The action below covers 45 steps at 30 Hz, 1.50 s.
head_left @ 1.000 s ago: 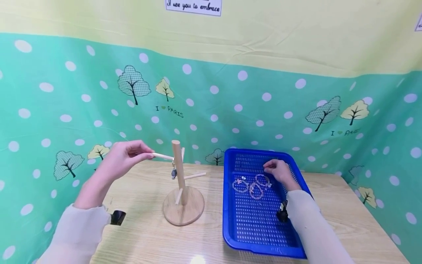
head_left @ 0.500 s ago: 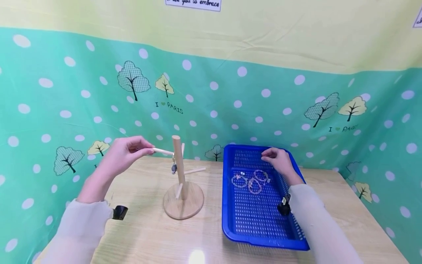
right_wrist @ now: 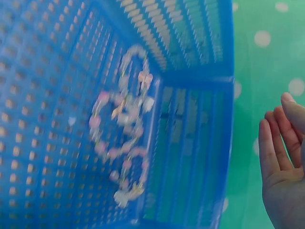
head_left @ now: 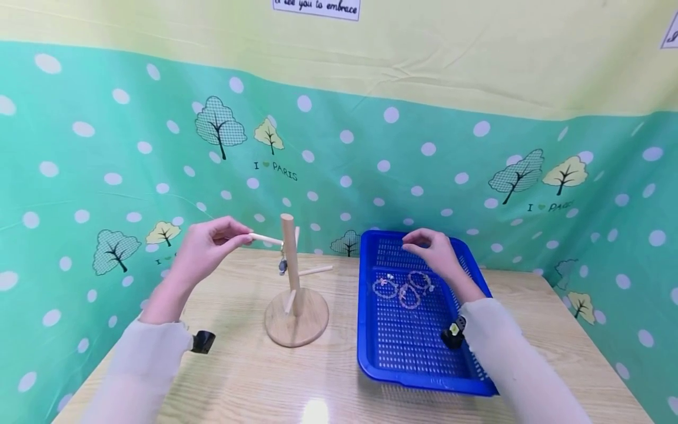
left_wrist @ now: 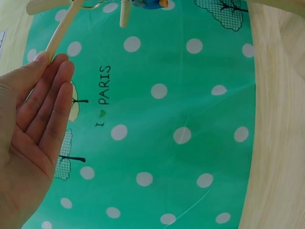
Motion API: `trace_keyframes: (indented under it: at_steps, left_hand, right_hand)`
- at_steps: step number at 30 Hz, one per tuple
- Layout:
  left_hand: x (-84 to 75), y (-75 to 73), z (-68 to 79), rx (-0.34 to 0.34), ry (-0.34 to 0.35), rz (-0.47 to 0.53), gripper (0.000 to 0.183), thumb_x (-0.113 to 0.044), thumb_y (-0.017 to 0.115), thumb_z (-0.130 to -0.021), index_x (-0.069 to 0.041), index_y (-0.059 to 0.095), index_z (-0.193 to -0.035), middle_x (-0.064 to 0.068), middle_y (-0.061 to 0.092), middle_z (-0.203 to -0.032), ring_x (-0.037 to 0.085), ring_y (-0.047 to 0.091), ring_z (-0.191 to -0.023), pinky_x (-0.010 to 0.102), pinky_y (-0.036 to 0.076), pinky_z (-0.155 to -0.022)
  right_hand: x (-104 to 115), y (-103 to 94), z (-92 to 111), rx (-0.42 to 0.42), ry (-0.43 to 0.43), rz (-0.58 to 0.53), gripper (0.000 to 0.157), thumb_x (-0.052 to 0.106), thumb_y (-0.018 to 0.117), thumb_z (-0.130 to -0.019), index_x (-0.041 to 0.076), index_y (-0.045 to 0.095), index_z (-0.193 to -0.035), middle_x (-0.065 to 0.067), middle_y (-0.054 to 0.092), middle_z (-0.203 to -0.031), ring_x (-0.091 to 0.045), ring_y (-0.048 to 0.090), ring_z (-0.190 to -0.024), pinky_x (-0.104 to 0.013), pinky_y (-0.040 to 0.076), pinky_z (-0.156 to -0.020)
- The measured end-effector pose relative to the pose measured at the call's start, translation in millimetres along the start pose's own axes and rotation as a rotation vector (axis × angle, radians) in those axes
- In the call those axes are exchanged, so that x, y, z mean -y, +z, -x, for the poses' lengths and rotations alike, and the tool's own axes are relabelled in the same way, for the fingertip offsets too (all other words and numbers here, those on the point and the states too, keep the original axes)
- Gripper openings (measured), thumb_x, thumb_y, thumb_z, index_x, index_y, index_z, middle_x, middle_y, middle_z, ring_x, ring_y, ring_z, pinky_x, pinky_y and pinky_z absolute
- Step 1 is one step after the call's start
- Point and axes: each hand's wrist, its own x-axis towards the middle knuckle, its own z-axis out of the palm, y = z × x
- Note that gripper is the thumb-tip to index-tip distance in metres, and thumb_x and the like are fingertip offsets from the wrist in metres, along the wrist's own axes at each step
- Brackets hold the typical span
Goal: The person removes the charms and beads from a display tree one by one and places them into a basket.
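In the head view my left hand (head_left: 212, 247) pinches the outer end of a thin peg (head_left: 266, 239) on a wooden peg stand (head_left: 291, 259). Thumb and fingertips meet on that peg in the left wrist view too. A keychain (head_left: 283, 267) with a dark blue charm hangs from the peg close to the post. My right hand (head_left: 436, 256) hovers over the far part of a blue plastic basket (head_left: 362, 330), fingers loosely bent and holding nothing. Below it lie three beaded bracelets (head_left: 409, 297), clear and pink, on the basket floor.
The stand's round base (head_left: 296, 324) rests on a light wooden table (head_left: 238, 377), left of the basket. Other pegs (head_left: 316, 271) stick out from the post at different heights. A green dotted cloth (head_left: 339, 159) hangs behind the table.
My right hand has shifted left and slightly up over the basket, its fingers a little more spread. The left hand keeps its pinch on the peg. The head view has tilted slightly.
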Motion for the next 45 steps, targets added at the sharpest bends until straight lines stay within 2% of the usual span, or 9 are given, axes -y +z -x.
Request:
trace_keyframes:
  at_steps: [6, 14, 21, 28, 35, 41, 45]
  left_hand:
    - [3.3, 2.8, 2.1, -0.025, 0.023, 0.000, 0.010, -0.006, 0.072, -0.091, -0.002, 0.073, -0.100, 0.018, 0.075, -0.093, -0.010, 0.063, -0.073, 0.012, 0.052, -0.063]
    - [1.6, 3.5, 3.5, -0.033, 0.021, 0.019, 0.010, -0.008, 0.071, -0.092, -0.002, 0.073, -0.100, 0.018, 0.075, -0.094, -0.011, 0.064, -0.075, 0.012, 0.053, -0.065]
    - [2.2, 6.4, 3.9, -0.049, 0.002, 0.034, 0.012, -0.010, 0.070, -0.093, -0.002, 0.072, -0.102, 0.018, 0.075, -0.096, -0.011, 0.065, -0.076, 0.011, 0.053, -0.066]
    - [2.0, 6.2, 5.3, -0.057, -0.004, 0.044, 0.012, -0.009, 0.070, -0.093, -0.001, 0.072, -0.102, 0.019, 0.075, -0.097, -0.011, 0.065, -0.075, 0.011, 0.053, -0.066]
    - [2.8, 6.2, 4.9, -0.062, -0.005, 0.041, 0.011, -0.009, 0.069, -0.093, -0.001, 0.072, -0.102, 0.018, 0.075, -0.097, -0.010, 0.065, -0.076, 0.011, 0.053, -0.066]
    - [2.4, 7.0, 5.7, -0.063, -0.017, 0.044, 0.012, -0.010, 0.070, -0.093, -0.002, 0.072, -0.102, 0.018, 0.075, -0.097, -0.010, 0.065, -0.076, 0.012, 0.054, -0.068]
    - [1.9, 7.7, 6.7, -0.068, -0.035, 0.061, 0.013, -0.011, 0.069, -0.094, -0.002, 0.071, -0.102, 0.018, 0.075, -0.098, -0.009, 0.067, -0.078, 0.011, 0.054, -0.070]
  right_hand:
    - [28.7, 16.0, 2.5, 0.039, -0.044, -0.059, 0.021, 0.017, 0.069, -0.095, 0.004, 0.071, -0.111, -0.015, 0.072, -0.113, -0.029, 0.068, -0.105, -0.046, 0.055, -0.093]
    - [59.7, 37.9, 2.8, 0.119, -0.104, -0.149, 0.021, 0.018, 0.070, -0.094, 0.005, 0.071, -0.111, -0.015, 0.072, -0.113, -0.028, 0.068, -0.105, -0.043, 0.056, -0.093]
    - [84.0, 56.4, 5.3, 0.165, -0.141, -0.149, 0.015, 0.012, 0.071, -0.093, 0.006, 0.072, -0.106, -0.013, 0.073, -0.107, -0.026, 0.069, -0.101, -0.037, 0.058, -0.089]
    - [96.2, 76.8, 1.9, 0.226, -0.165, -0.150, 0.011, 0.012, 0.074, -0.090, 0.009, 0.074, -0.101, -0.008, 0.074, -0.102, -0.018, 0.069, -0.095, -0.035, 0.058, -0.088]
    - [105.8, 89.7, 5.9, 0.299, -0.183, -0.139, 0.014, 0.009, 0.075, -0.089, 0.002, 0.073, -0.101, -0.010, 0.074, -0.098, -0.016, 0.068, -0.090, -0.028, 0.059, -0.082]
    - [108.6, 94.5, 7.3, 0.273, -0.172, -0.113, 0.008, 0.008, 0.074, -0.089, 0.004, 0.074, -0.096, -0.009, 0.074, -0.093, -0.014, 0.067, -0.085, -0.031, 0.059, -0.081]
    - [110.1, 96.2, 6.6, 0.262, -0.161, -0.097, 0.005, 0.006, 0.075, -0.088, 0.005, 0.074, -0.093, -0.009, 0.074, -0.091, -0.012, 0.067, -0.083, -0.028, 0.059, -0.080]
